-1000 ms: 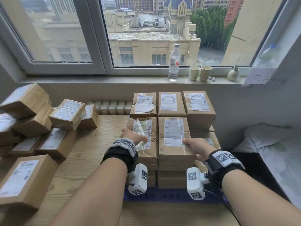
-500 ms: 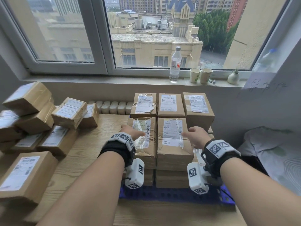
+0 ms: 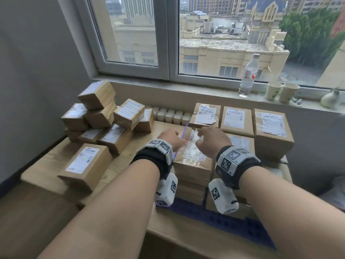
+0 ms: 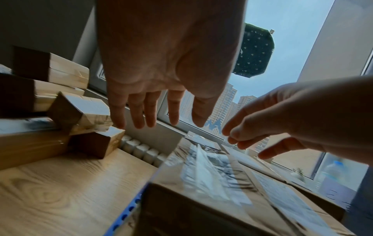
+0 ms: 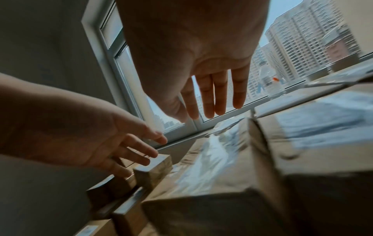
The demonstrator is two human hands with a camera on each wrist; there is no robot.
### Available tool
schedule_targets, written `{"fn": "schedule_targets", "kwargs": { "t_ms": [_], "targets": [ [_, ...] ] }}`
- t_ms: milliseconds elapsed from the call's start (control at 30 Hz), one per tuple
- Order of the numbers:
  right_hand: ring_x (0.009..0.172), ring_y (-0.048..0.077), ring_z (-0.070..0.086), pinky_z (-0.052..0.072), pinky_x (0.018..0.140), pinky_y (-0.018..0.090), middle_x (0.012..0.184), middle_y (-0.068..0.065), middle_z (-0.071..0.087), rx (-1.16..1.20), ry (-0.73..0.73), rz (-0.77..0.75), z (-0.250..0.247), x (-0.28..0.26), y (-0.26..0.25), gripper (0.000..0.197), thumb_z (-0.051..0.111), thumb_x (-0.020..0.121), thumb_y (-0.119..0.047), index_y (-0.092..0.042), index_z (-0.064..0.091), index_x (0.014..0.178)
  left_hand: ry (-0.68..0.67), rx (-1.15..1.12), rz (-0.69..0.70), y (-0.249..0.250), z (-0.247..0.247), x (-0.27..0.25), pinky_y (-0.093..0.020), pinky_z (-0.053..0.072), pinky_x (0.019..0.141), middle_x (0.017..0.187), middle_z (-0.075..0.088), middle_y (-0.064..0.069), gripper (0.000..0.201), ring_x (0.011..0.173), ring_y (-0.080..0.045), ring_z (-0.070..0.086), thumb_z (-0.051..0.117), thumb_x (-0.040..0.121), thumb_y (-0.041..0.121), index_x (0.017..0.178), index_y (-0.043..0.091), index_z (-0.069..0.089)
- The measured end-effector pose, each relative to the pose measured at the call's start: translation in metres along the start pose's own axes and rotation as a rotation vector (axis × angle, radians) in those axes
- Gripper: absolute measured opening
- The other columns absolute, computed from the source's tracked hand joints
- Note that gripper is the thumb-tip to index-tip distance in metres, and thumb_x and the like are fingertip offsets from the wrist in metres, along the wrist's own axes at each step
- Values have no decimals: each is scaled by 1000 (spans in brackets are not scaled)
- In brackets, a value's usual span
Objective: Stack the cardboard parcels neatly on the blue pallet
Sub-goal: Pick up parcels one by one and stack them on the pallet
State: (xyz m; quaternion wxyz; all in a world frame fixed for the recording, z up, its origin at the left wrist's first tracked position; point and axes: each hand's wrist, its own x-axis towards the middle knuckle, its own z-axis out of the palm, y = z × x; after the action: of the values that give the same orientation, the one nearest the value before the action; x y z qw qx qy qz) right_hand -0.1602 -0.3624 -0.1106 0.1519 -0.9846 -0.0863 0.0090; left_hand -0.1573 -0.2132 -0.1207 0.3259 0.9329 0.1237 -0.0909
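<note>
Brown cardboard parcels with white labels stand stacked in rows on the blue pallet (image 3: 233,224). The front-left parcel (image 3: 193,163) has a crinkled plastic label on top. My left hand (image 3: 172,140) and my right hand (image 3: 212,141) hover side by side just above this parcel, and neither holds anything. In the left wrist view the left hand's fingers (image 4: 157,111) point straight out over the parcel top (image 4: 212,175). The right wrist view shows the right hand's fingers (image 5: 214,99) extended too. A loose heap of parcels (image 3: 104,116) lies to the left on the wooden table (image 3: 54,161).
One single parcel (image 3: 84,165) sits near the table's front-left edge. On the window sill stand a plastic bottle (image 3: 248,75), two paper cups (image 3: 281,91) and a small vase (image 3: 330,99). A row of white blocks (image 3: 169,114) lines the back wall. A grey wall closes the left side.
My right hand has left the middle front parcel and moved left beside my left hand. Both hands have lifted off the parcel tops. The head view has swung left.
</note>
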Motion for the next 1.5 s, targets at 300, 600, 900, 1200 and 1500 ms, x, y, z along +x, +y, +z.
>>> {"fn": "schedule_targets", "kwargs": {
  "t_ms": [300, 600, 900, 1200, 1500],
  "targets": [
    [117, 21, 55, 43, 93, 32, 127, 1, 61, 21, -44, -125, 43, 18, -106, 32, 52, 91, -29, -20, 62, 121, 84, 71, -57, -105, -72, 6, -40, 41, 105, 136, 51, -5, 42, 123, -24, 50, 57, 88, 28, 130, 21, 53],
    [113, 20, 58, 48, 96, 33, 122, 2, 64, 67, -133, -120, 132, 25, -259, 32, 56, 91, -29, -18, 64, 120, 46, 6, -105, -258, -158, 28, -34, 45, 99, 124, 57, -7, 35, 118, -27, 55, 55, 88, 23, 122, 21, 57],
    [110, 23, 59, 46, 92, 31, 119, 4, 65, 155, -199, 50, 191, 46, -325, 31, 53, 92, -27, -15, 65, 119, 28, -55, -189, -363, -189, 59, -34, 42, 103, 141, 49, -7, 46, 126, -27, 49, 56, 91, 24, 136, 16, 48],
    [97, 23, 62, 52, 86, 36, 106, 5, 67, 216, -272, 170, 254, 96, -335, 29, 55, 91, -27, -14, 60, 117, -33, -162, -335, -394, -193, 117, -41, 38, 107, 145, 42, -10, 70, 130, -29, 44, 64, 84, 31, 144, 14, 34],
    [100, 25, 62, 47, 83, 31, 115, 9, 67, 357, -401, 366, 288, 135, -328, 48, 50, 95, -47, -7, 63, 119, -221, -324, -487, -417, -183, 172, -41, 46, 100, 140, 48, -13, 80, 122, -32, 51, 62, 87, 41, 150, 8, 26]
  ]
}}
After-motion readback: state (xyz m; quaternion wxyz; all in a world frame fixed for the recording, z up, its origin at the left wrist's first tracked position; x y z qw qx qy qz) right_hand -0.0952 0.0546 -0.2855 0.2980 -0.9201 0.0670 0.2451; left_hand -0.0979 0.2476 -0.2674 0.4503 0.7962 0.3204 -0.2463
